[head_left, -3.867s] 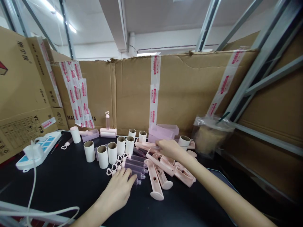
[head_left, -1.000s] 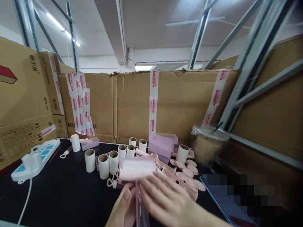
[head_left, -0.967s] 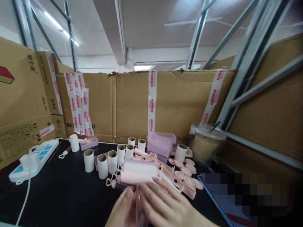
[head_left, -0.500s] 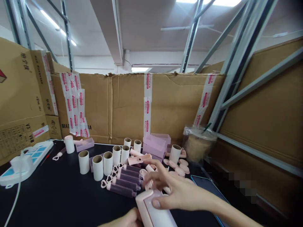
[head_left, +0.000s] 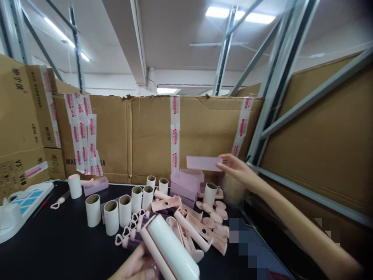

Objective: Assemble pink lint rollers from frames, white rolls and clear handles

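My left hand (head_left: 136,266) is closed around a lint roller (head_left: 171,247) at the bottom centre, its glossy white roll lying in a pale pink case. The roller is tilted, and some of my left fingers are hidden behind it. Farther back on the right, my right hand (head_left: 237,169) pinches one end of a translucent lilac plastic cover (head_left: 202,163). That cover is raised above a stack of similar lilac covers (head_left: 185,184). Beyond the roller lie pink case parts (head_left: 192,225) and dark handles with heart-shaped loops (head_left: 131,229).
Several white paper rolls (head_left: 93,212) stand on the black table. Round pink caps (head_left: 218,214) lie at the right, near a bagged drink cup (head_left: 233,188) and a phone (head_left: 262,249). A power strip (head_left: 32,200) is at the left. Cardboard walls (head_left: 151,136) enclose the table.
My right hand has left the lint roller and moved up and back, with a lilac cover now in it. My left hand still holds the roller, now more fully in view.
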`<state>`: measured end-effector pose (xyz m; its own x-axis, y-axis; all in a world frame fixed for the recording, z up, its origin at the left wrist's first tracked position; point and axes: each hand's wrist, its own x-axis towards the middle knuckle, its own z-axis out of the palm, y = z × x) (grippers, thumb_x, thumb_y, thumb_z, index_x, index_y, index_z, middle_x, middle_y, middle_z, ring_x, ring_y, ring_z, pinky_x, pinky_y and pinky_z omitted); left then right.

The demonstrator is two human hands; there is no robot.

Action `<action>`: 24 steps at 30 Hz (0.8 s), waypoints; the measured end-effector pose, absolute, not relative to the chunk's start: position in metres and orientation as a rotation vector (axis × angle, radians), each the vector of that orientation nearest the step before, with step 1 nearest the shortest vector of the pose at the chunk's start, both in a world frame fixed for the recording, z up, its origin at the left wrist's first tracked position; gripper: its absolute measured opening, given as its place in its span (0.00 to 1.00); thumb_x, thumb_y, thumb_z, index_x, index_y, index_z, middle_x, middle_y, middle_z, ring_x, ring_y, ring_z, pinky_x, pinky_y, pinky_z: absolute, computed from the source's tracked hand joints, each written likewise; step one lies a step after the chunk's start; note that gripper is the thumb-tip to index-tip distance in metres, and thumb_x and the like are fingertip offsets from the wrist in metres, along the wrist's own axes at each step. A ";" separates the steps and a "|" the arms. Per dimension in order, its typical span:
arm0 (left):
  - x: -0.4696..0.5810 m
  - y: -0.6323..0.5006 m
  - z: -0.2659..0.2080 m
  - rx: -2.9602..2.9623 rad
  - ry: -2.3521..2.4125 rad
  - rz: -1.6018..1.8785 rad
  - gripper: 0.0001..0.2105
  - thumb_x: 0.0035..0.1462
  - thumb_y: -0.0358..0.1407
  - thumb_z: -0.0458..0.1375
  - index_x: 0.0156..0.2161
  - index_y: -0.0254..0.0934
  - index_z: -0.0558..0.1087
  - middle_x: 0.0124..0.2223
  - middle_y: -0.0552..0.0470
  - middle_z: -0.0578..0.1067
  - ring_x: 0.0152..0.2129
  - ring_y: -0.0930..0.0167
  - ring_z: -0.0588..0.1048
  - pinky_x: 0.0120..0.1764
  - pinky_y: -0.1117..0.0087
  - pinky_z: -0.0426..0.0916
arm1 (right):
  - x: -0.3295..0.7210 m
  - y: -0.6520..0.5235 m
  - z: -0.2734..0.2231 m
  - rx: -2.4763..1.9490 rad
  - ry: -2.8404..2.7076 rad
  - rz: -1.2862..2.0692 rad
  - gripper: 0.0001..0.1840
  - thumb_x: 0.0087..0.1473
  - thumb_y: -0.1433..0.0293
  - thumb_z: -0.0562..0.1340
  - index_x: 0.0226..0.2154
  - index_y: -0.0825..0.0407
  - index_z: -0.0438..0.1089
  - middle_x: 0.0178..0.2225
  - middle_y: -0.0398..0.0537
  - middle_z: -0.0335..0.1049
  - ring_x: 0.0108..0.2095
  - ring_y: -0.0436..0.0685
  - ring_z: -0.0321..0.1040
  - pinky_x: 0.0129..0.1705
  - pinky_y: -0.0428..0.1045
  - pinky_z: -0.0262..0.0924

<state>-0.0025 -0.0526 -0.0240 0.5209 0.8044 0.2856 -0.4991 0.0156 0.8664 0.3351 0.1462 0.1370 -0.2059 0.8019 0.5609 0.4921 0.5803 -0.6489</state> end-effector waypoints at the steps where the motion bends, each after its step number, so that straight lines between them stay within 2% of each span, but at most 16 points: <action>1: -0.003 -0.050 -0.024 1.156 0.331 1.058 0.26 0.54 0.43 0.60 0.57 0.45 0.61 0.32 0.51 0.70 0.24 0.76 0.69 0.38 0.69 0.63 | 0.338 0.164 0.135 -1.076 -1.865 0.376 0.29 0.40 0.46 0.63 0.37 0.51 0.66 0.33 0.51 0.73 0.36 0.61 0.70 0.40 0.54 0.66; 2: -0.003 -0.049 -0.024 1.141 0.341 1.072 0.26 0.53 0.42 0.60 0.56 0.45 0.62 0.31 0.53 0.69 0.23 0.76 0.68 0.37 0.71 0.63 | 0.339 0.179 0.132 -1.105 -1.869 0.349 0.28 0.41 0.47 0.63 0.36 0.52 0.66 0.31 0.51 0.72 0.35 0.60 0.70 0.39 0.54 0.66; 4: -0.003 -0.046 -0.024 1.111 0.371 1.085 0.27 0.51 0.43 0.62 0.56 0.44 0.62 0.30 0.53 0.67 0.23 0.76 0.66 0.34 0.73 0.62 | 0.339 0.202 0.125 -1.163 -1.917 0.338 0.22 0.48 0.54 0.63 0.37 0.54 0.67 0.32 0.49 0.72 0.33 0.57 0.70 0.38 0.54 0.66; 6: -0.002 -0.046 -0.025 1.099 0.390 1.085 0.29 0.49 0.44 0.63 0.56 0.44 0.62 0.32 0.52 0.67 0.25 0.76 0.67 0.33 0.73 0.62 | 0.336 0.218 0.116 -1.219 -1.985 0.354 0.15 0.56 0.62 0.60 0.41 0.55 0.67 0.37 0.49 0.71 0.34 0.54 0.70 0.38 0.54 0.66; 8: 0.000 -0.048 -0.028 1.107 0.376 1.092 0.29 0.50 0.44 0.63 0.57 0.45 0.61 0.33 0.52 0.67 0.26 0.75 0.68 0.36 0.72 0.62 | 0.332 0.229 0.108 -1.268 -2.047 0.372 0.13 0.58 0.67 0.58 0.45 0.55 0.66 0.43 0.49 0.69 0.38 0.54 0.69 0.39 0.54 0.67; 11: 0.001 -0.050 -0.031 1.145 0.331 1.106 0.26 0.53 0.41 0.61 0.57 0.46 0.61 0.32 0.51 0.70 0.29 0.72 0.71 0.40 0.69 0.62 | 0.327 0.242 0.099 -1.327 -2.085 0.358 0.15 0.58 0.67 0.58 0.47 0.54 0.65 0.47 0.50 0.67 0.41 0.56 0.68 0.41 0.56 0.66; 15: -0.002 -0.052 -0.027 1.171 0.304 1.100 0.23 0.54 0.38 0.60 0.55 0.46 0.63 0.34 0.50 0.71 0.30 0.73 0.71 0.36 0.73 0.62 | 0.325 0.256 0.094 -1.365 -2.074 0.265 0.16 0.58 0.67 0.58 0.48 0.53 0.64 0.48 0.51 0.66 0.42 0.57 0.68 0.42 0.57 0.65; 20: -0.008 -0.055 -0.013 1.140 0.377 1.021 0.28 0.51 0.42 0.63 0.56 0.41 0.61 0.30 0.52 0.70 0.20 0.80 0.66 0.22 0.81 0.56 | 0.323 0.257 0.089 -1.342 -2.065 0.160 0.15 0.58 0.67 0.58 0.48 0.53 0.64 0.48 0.51 0.66 0.43 0.57 0.68 0.42 0.57 0.65; 24: -0.009 -0.055 -0.013 1.159 0.429 1.028 0.24 0.56 0.44 0.58 0.55 0.40 0.58 0.30 0.54 0.69 0.13 0.85 0.61 0.17 0.82 0.54 | 0.316 0.247 0.091 -1.312 -2.036 0.068 0.15 0.58 0.67 0.58 0.48 0.53 0.64 0.48 0.51 0.66 0.43 0.57 0.68 0.42 0.57 0.65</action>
